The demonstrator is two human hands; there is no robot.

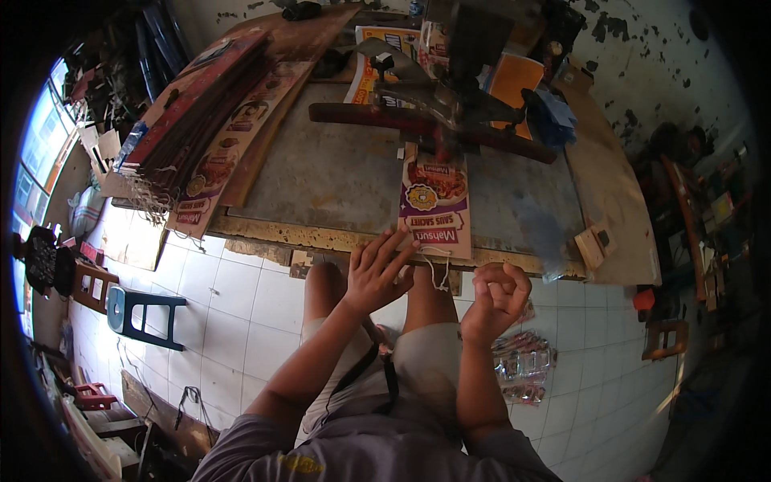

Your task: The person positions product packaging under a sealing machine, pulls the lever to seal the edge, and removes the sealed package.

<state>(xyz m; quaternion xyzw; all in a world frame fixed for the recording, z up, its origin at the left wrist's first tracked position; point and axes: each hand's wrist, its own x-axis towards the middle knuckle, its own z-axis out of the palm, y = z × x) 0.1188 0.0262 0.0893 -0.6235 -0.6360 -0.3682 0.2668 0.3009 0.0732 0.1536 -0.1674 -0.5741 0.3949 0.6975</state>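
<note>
At the worktable's [337,177] near edge, your left hand [377,277], fingers loosely spread, touches the printed strip [440,197]; your right hand [498,301] curls, its grip indiscernible.

Left hand [376,277] spread at the near left corner of a printed strip [435,193], right hand [498,304] curled by the worktable's [337,173] near edge, dark press [450,104] beyond.

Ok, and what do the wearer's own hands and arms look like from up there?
The left hand and right hand are bare: no gloves, and no watch or bracelet shows. The forearms are uncovered, with no cables on them. Short, dark greyish sleeves belong to a matching shirt with a small yellow marking.
</note>
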